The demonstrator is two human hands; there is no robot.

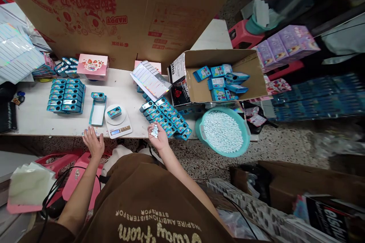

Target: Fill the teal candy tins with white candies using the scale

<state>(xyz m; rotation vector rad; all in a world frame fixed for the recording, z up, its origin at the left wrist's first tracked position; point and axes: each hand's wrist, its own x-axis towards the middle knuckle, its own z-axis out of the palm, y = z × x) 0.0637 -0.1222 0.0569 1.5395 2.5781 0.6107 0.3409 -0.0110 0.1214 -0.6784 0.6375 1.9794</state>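
My right hand [160, 141] is turned palm up and cupped round a small heap of white and pale blue pellets [154, 130]. It is beside rows of small blue boxes [167, 115] with dark round openings. My left hand [93, 143] is empty, fingers spread at the table's front edge. Close to it lies an open blue carton [98, 112] with a white inside and one small box at its far end. Between my hands stands a white digital scale [123, 129], and one small blue box [114, 112] rests on its round plate.
A turquoise basin [199, 133] full of pellets stands at the table's right edge. Behind it, an open cardboard box [248, 59] holds several blue cartons. More small boxes [65, 97] are stacked at left, near a pink box [92, 66]. A large carton [137, 19] walls off the back.
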